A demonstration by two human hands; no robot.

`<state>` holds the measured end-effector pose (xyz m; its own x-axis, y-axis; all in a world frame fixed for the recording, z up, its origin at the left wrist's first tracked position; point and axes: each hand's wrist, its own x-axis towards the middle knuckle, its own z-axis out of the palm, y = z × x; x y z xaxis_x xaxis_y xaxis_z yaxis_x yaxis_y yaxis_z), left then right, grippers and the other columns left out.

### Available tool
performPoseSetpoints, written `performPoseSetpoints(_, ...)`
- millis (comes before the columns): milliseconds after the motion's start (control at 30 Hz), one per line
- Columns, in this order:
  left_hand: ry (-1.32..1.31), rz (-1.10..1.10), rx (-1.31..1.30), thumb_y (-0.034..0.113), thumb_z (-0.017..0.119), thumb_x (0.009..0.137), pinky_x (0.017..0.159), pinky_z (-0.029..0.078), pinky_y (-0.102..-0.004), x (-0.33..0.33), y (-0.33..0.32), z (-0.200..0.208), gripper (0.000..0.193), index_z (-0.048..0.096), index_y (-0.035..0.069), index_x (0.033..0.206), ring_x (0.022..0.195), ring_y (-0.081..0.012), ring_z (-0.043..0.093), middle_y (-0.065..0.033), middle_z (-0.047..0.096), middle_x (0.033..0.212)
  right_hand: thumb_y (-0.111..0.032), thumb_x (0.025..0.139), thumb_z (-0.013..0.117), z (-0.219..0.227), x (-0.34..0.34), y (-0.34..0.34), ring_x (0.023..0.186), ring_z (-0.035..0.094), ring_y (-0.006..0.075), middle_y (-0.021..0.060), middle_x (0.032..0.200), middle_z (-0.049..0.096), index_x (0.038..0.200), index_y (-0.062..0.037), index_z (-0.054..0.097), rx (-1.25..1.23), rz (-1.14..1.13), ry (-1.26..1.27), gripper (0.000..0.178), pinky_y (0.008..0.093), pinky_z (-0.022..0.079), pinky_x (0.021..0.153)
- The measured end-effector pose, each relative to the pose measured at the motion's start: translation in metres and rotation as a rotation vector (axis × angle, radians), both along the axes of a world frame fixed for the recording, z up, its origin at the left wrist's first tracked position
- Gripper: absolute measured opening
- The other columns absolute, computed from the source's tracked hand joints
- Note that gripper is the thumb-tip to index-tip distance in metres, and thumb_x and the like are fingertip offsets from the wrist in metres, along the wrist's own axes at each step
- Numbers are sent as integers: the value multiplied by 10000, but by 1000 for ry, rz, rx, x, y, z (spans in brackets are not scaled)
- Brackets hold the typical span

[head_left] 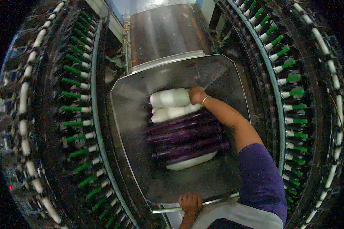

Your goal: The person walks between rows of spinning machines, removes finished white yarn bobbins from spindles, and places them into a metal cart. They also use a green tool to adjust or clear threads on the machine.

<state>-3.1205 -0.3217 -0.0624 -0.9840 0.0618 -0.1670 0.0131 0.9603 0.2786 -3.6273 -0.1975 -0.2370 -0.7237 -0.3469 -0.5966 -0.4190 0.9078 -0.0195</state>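
White thread is wrapped around the top roll [168, 98], which lies on its side at the far end of the pile in my big metal bin [132, 152]. My right hand [197, 95] is curled up tight, pinching that roll's right end. I have a thin bangle [206, 100] on that wrist and a purple sleeve [262, 175] higher up. My left hand [190, 203] lies over the near edge of the bin, fingers bent; I can't tell if it squeezes. Just below the top roll is another white roll [172, 114]. Next come dark purple rolls [187, 135], side by side, then one more pale roll [193, 161] nearest me. Green and white sticks [76, 109] stand in long rows on both sides.
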Motion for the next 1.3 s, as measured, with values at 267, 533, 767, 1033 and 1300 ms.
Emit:
performPoseSetpoints(267, 89, -37, 325, 333, 639, 875, 892, 396, -438, -8, -32, 0, 272, 682, 135, 1057, 921, -291, 558, -76, 639, 957, -238, 727, 698, 132, 128, 60, 779, 588, 152, 43, 874, 631, 838, -108, 689, -802, -730, -671, 171, 327, 480, 541)
performPoseSetpoints(533, -572, 157, 2198, 763, 391, 872, 1170, 212, -434, -54, -16, 38, 992, 256, 5, 1496, 1362, -289, 384, -157, 404, 1476, -257, 613, 653, 312, 466, 95, 732, 534, 228, 135, 905, 573, 1167, 54, 521, -1864, -1795, -1415, 649, 312, 457, 567)
performPoseSetpoints(767, -707, -5, 2695, 919, 534, 601, 1157, 255, -435, -69, 20, 173, 1306, 197, 61, 1525, 1391, -266, 335, -105, 340, 1523, -315, 557, 710, 312, 556, 54, 696, 454, 178, 48, 760, 496, 957, 3, 542, -2497, -683, -1863, 537, 344, 446, 525)
performPoseSetpoints(1033, -343, 37, 2146, 221, 723, 823, 1029, 435, -430, -90, 61, 182, 762, 323, 50, 1449, 1197, -264, 525, -120, 521, 1327, -195, 736, 803, 346, 572, 99, 898, 603, 135, 42, 1035, 654, 1236, -15, 588, -1337, -1057, -54, 573, 299, 505, 804)
performPoseSetpoints(1300, -601, -37, 2238, 438, 525, 962, 1083, 393, -453, -146, 102, 161, 652, 390, -14, 1411, 1252, -311, 506, -159, 518, 1375, -222, 717, 794, 367, 501, 146, 790, 657, 205, 118, 877, 666, 1130, 13, 582, -1809, -925, -501, 520, 342, 528, 709)
